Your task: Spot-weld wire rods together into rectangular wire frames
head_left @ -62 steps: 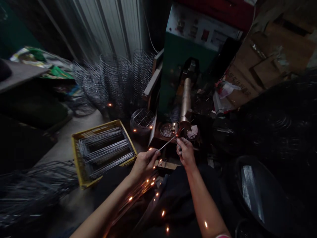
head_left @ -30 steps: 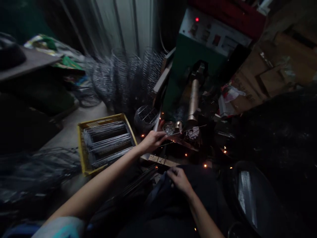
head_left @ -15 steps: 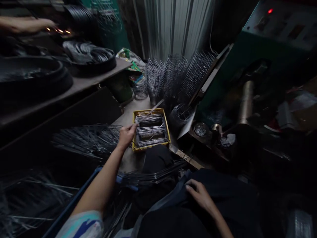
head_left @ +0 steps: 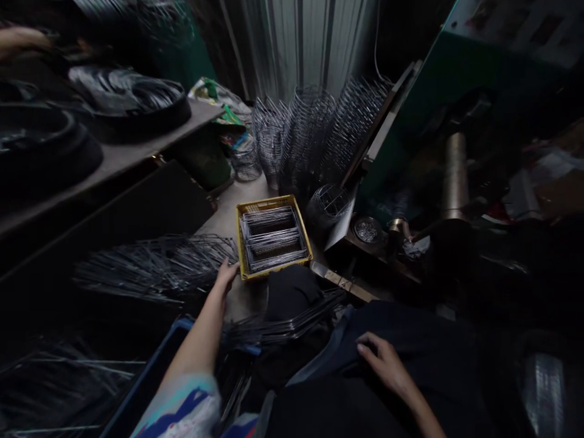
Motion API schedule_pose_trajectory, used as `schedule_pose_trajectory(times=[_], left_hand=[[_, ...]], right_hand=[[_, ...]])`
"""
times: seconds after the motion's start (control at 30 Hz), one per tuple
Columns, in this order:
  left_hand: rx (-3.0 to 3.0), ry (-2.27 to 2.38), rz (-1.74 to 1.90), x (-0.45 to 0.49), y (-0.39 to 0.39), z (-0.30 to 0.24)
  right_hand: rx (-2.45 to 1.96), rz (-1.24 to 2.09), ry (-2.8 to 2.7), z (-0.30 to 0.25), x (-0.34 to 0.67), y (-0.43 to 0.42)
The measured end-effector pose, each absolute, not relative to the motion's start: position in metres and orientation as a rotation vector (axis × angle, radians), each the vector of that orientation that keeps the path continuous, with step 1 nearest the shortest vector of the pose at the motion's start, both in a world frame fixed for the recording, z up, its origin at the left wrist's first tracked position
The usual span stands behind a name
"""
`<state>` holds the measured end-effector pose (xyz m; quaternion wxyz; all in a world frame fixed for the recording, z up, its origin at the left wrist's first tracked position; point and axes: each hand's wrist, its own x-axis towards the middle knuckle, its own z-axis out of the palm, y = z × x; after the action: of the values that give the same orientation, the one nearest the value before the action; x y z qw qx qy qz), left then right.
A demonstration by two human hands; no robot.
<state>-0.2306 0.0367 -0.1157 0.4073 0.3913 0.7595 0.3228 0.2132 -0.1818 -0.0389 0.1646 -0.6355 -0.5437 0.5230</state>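
Observation:
My left hand reaches out low, just left of the near corner of a yellow crate filled with bent wire pieces. Its fingers are stretched and hold nothing. A loose pile of wire rods lies right beside that hand. My right hand rests flat on the dark cloth over my lap, fingers spread. A bundle of wire rods lies across my knees between the two hands.
Stacked wire baskets stand behind the crate against a corrugated wall. A green welding machine with a brass arm is at right. A shelf at left carries black tubs; another person's hand shows at top left. A blue bin sits near my left arm.
Sparks at the machine have stopped. My left hand carried the welded wire left to the yellow crate, let it go and drew back. My right hand dropped to my lap. The view swung left.

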Motion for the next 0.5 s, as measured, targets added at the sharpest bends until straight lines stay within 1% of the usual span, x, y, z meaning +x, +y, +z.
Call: schedule_pose_trajectory(times=[0.1, 0.23, 0.3, 0.4, 0.5], left_hand=[[1.115, 1.823, 0.699, -0.224, -0.002, -0.099], [1.509, 1.399, 0.455, -0.18, -0.058, -0.065], [1.762, 1.268, 0.381, -0.153, -0.082, -0.058], [1.943, 1.324, 0.394, -0.13, -0.102, -0.061], [1.954, 1.342, 0.377, -0.127, -0.094, -0.06]], right_hand=[[-1.817, 1.457, -1.566, -0.036, 0.215, -0.174], [-1.751, 1.41, -1.651, -0.029, 0.214, -0.157], [-1.719, 1.374, -1.668, -0.023, 0.216, -0.15], [-1.73, 1.239, -1.639, -0.007, 0.236, -0.149], [-1.886, 0.982, -1.535, 0.011, 0.289, -0.165]])
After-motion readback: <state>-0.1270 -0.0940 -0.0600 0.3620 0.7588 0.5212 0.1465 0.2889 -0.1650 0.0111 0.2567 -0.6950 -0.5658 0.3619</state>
